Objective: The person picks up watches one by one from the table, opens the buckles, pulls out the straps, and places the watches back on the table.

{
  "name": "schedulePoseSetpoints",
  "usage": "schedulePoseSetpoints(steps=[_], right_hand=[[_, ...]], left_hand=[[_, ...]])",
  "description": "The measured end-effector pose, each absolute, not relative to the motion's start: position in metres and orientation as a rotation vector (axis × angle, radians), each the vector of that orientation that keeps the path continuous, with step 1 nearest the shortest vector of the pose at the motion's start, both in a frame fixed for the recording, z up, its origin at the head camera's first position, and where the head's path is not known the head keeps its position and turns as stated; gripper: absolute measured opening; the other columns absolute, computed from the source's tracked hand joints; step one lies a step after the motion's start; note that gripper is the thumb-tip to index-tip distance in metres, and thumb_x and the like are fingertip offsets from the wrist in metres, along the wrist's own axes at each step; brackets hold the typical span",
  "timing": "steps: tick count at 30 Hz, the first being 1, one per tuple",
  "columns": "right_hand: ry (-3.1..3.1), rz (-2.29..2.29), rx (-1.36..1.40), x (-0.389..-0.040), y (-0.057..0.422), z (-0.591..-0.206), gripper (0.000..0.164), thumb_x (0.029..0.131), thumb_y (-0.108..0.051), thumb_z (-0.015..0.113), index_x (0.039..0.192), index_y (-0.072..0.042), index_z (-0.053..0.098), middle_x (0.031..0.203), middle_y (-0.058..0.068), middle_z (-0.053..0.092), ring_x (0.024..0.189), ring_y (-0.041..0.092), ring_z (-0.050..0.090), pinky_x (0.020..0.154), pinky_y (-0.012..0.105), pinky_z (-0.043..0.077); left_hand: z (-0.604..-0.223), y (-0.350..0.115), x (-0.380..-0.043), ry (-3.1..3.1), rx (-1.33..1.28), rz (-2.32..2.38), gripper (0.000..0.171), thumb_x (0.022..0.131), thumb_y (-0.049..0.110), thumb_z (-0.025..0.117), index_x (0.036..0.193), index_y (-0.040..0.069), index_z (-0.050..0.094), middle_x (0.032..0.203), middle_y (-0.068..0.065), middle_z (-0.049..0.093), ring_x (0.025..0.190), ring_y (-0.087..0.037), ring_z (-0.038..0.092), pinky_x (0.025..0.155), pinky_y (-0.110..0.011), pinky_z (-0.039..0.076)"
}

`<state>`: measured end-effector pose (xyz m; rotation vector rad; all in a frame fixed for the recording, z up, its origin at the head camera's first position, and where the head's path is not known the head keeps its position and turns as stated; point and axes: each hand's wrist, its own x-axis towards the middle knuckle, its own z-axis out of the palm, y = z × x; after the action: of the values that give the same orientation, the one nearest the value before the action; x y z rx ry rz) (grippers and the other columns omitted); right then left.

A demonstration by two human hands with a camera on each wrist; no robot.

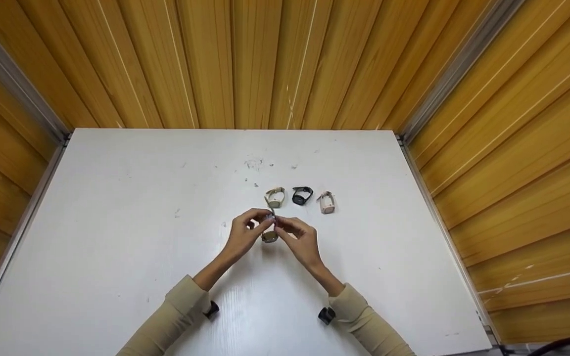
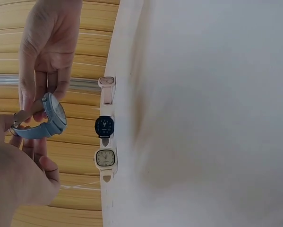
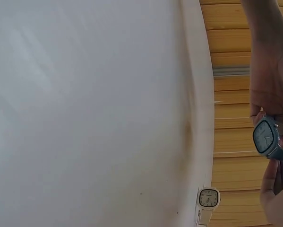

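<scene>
Both hands hold a wristwatch (image 1: 269, 237) with a blue-grey strap, raised above the white table. My left hand (image 1: 243, 235) pinches the strap near the buckle end, and my right hand (image 1: 305, 243) grips the strap from the other side. In the left wrist view the watch (image 2: 58, 114) hangs with its strap looped and its brownish inner side showing. Its squarish dial (image 3: 263, 136) faces the camera in the right wrist view. Fingers partly cover the buckle, so whether it is fastened cannot be seen.
Beyond the hands stand a cream watch (image 1: 275, 203), a black watch (image 1: 300, 199) and a pink watch (image 1: 327, 207) in a row, straps looped. The white table (image 1: 117, 222) has small dark marks and is bordered by wood-patterned walls (image 1: 255, 64).
</scene>
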<state>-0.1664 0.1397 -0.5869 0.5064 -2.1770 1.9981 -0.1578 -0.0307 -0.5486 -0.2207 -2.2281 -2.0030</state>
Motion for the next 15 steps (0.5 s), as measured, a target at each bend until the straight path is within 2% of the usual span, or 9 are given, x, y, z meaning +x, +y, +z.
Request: schedulePoseSetpoints(steps=[4, 11, 15], right_hand=[[-2.158, 2.060, 0.467, -0.1657, 0.1401, -0.5865, 0.032, 0.088, 0.007, 0.074, 0.118, 0.015, 0.065, 0.107, 0.034, 0.070, 0.094, 0.010, 0.072, 0.087, 0.022, 0.061], [-2.136, 2.070, 0.424, -0.1651, 0.1392, -0.5845, 0.026, 0.086, 0.006, 0.075, 0.109, 0.015, 0.067, 0.106, 0.033, 0.071, 0.093, 0.006, 0.072, 0.085, 0.022, 0.062], [-2.118, 2.056, 0.424, -0.1661, 0.1384, -0.5839, 0.024, 0.086, 0.006, 0.075, 0.108, 0.015, 0.068, 0.104, 0.033, 0.071, 0.091, 0.005, 0.072, 0.083, 0.020, 0.061]], left_hand=[[-0.5491, -0.0315, -0.1580, -2.233, -0.210, -2.015, 0.013, 0.092, 0.003, 0.072, 0.104, 0.000, 0.075, 0.091, -0.017, 0.070, 0.082, -0.005, 0.055, 0.069, -0.021, 0.036], [-0.5434, -0.0342, -0.1564, -2.246, -0.279, -1.966, 0.014, 0.090, 0.002, 0.074, 0.102, -0.002, 0.077, 0.087, -0.015, 0.068, 0.080, 0.000, 0.053, 0.067, -0.019, 0.036], [-0.5437, -0.0356, -0.1583, -2.287, -0.280, -1.974, 0.015, 0.091, 0.003, 0.073, 0.104, -0.003, 0.078, 0.089, -0.015, 0.070, 0.080, 0.000, 0.053, 0.069, -0.022, 0.037]])
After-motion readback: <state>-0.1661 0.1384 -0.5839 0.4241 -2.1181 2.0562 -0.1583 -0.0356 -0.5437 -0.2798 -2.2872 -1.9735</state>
